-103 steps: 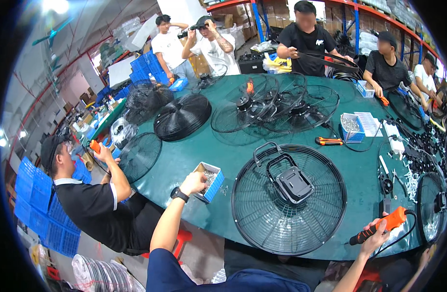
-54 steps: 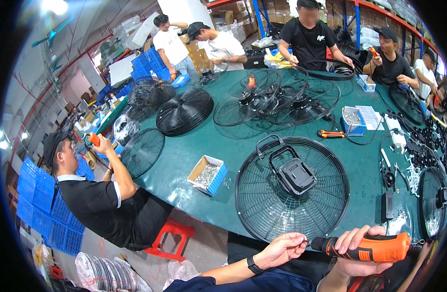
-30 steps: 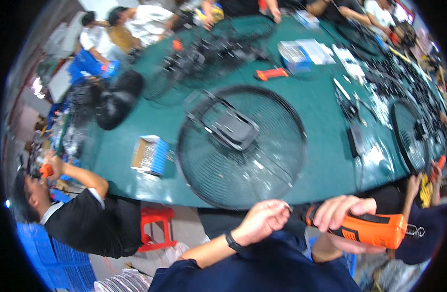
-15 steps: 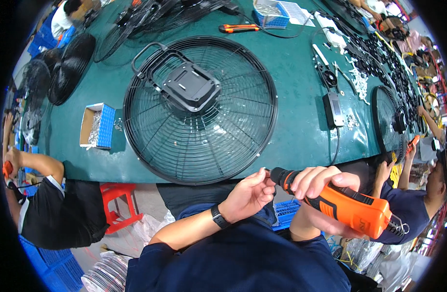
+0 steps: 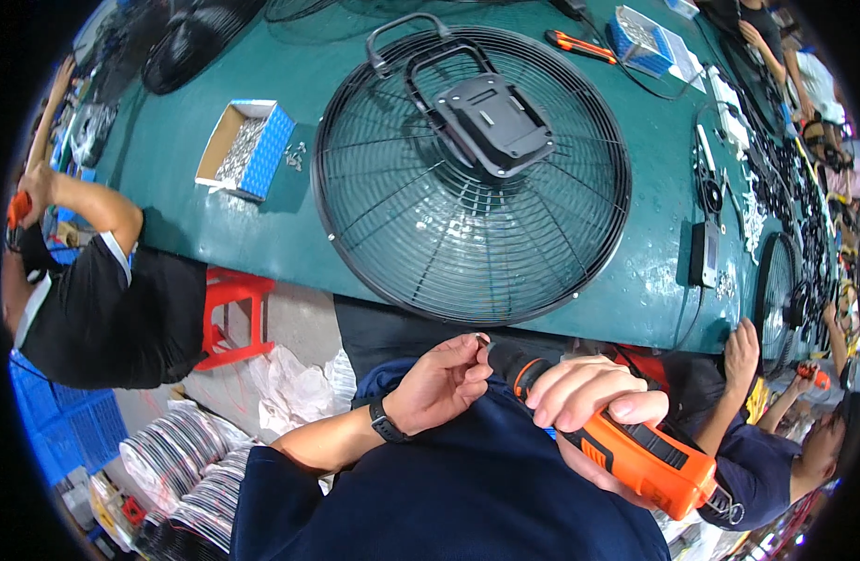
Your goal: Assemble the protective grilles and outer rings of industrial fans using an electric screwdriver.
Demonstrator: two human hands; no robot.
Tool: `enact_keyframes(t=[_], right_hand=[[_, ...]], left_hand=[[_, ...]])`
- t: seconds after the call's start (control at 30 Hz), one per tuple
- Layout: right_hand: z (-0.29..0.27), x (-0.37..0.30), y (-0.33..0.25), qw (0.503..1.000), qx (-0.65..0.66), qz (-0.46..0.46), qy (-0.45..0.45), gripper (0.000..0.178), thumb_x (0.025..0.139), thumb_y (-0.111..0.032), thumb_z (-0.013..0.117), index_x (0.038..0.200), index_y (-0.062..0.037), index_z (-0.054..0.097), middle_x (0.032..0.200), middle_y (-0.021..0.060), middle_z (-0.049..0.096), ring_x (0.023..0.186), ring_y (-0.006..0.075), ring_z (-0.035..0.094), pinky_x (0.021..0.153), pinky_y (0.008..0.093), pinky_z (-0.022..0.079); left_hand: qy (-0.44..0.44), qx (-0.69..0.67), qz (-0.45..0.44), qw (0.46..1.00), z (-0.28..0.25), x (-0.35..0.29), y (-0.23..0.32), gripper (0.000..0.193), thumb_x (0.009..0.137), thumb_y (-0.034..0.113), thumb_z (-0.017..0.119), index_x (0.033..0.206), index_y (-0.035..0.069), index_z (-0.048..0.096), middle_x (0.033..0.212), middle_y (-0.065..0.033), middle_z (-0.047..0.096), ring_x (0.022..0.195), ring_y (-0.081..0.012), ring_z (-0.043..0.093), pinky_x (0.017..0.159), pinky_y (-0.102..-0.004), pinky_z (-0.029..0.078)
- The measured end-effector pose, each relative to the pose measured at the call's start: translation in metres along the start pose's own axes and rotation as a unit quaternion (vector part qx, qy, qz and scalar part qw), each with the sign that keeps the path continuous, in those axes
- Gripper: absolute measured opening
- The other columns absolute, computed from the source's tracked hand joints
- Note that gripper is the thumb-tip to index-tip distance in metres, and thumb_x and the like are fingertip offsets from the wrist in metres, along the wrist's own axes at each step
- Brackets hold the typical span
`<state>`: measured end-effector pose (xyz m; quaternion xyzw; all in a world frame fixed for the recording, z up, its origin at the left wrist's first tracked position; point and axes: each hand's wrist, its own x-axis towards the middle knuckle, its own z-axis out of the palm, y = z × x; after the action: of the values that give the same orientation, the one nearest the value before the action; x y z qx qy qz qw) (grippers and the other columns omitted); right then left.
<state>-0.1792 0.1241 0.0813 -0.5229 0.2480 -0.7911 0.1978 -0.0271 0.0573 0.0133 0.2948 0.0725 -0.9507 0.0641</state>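
Note:
My right hand [image 5: 593, 397] is wrapped round an orange and black electric screwdriver [image 5: 650, 467], tilted with its nose toward my left hand. The thumb and fingertips of my left hand [image 5: 441, 385] are pinched together at the driver's tip; a small dark bit of something shows there, too small to name. Both hands are in front of my body, just off the table's near edge. Beyond them, on the table, lies a round black fan [image 5: 476, 248] with a wire guard. A square black housing [image 5: 495, 122] and a tube handle [image 5: 406, 30] top it.
Left of the fan stands a blue box of screws [image 5: 269, 154], with loose screws beside it. An orange cutter knife [image 5: 581, 47], another screw box [image 5: 638, 42] and a black adapter [image 5: 704, 254] lie on the green table [image 5: 215, 224]. Co-workers flank me; a red stool [image 5: 233, 313] stands left.
The view has turned left, so the fan and screw box appear further right and higher. My hands stay together at the screwdriver's tip, slightly lower and further left in the picture.

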Motion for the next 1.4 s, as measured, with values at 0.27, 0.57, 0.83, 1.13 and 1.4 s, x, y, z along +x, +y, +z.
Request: enact_keyframes(t=[0.27, 0.57, 0.83, 1.13, 1.4], right_hand=[[0.029, 0.021, 0.019, 0.995, 0.042, 0.095, -0.004, 0.083, 0.076, -0.073, 0.049, 0.114, 0.0006, 0.044, 0.077, 0.0153, 0.058, 0.059, 0.0268, 0.06, 0.053, 0.0389, 0.051], [0.046, 0.029, 0.034, 0.985, -0.007, 0.168, -0.024, 0.089, 0.074, -0.079, 0.043, 0.117, -0.0009, 0.041, 0.076, 0.0126, 0.052, 0.053, 0.0227, 0.052, 0.048, 0.0359, 0.046], [0.044, 0.034, 0.047, 0.976, -0.005, 0.197, -0.095, 0.062, 0.073, -0.021, 0.076, 0.118, 0.0005, 0.039, 0.085, 0.0136, 0.055, 0.067, 0.0216, 0.057, 0.061, 0.0359, 0.049], [0.035, 0.041, 0.056, 0.979, 0.016, 0.157, -0.13, 0.041, 0.07, -0.005, 0.065, 0.104, 0.0017, 0.043, 0.072, 0.0107, 0.057, 0.049, 0.0191, 0.057, 0.044, 0.0314, 0.05], [0.038, 0.042, 0.05, 0.973, -0.023, 0.179, -0.146, 0.045, 0.07, -0.006, 0.066, 0.107, -0.0001, 0.042, 0.073, 0.0113, 0.057, 0.051, 0.021, 0.058, 0.045, 0.034, 0.051]], left_hand=[[-0.048, -0.065, -0.004, 0.997, -0.019, -0.006, 0.006, 0.026, 0.097, 0.031, 0.048, 0.091, 0.007, 0.055, 0.078, -0.0005, 0.052, 0.063, -0.0091, 0.042, 0.051, -0.0206, 0.034], [-0.038, -0.072, -0.019, 0.997, -0.028, -0.007, 0.009, 0.027, 0.094, 0.033, 0.052, 0.092, 0.006, 0.055, 0.077, -0.0013, 0.053, 0.062, -0.0094, 0.043, 0.05, -0.0213, 0.035], [0.022, 0.077, 0.111, 0.991, -0.049, -0.009, 0.019, 0.01, 0.089, 0.007, 0.057, 0.098, 0.003, 0.058, 0.081, -0.0057, 0.061, 0.063, -0.0117, 0.055, 0.053, -0.0243, 0.043], [0.033, 0.151, 0.159, 0.975, -0.05, -0.01, 0.03, 0.011, 0.089, 0.008, 0.058, 0.097, 0.0, 0.056, 0.085, -0.0071, 0.061, 0.067, -0.0107, 0.057, 0.054, -0.0236, 0.044], [0.116, 0.47, 0.285, 0.827, -0.038, -0.014, 0.026, 0.012, 0.079, 0.003, 0.065, 0.086, -0.002, 0.058, 0.077, -0.008, 0.061, 0.063, -0.011, 0.057, 0.051, -0.0267, 0.046]])
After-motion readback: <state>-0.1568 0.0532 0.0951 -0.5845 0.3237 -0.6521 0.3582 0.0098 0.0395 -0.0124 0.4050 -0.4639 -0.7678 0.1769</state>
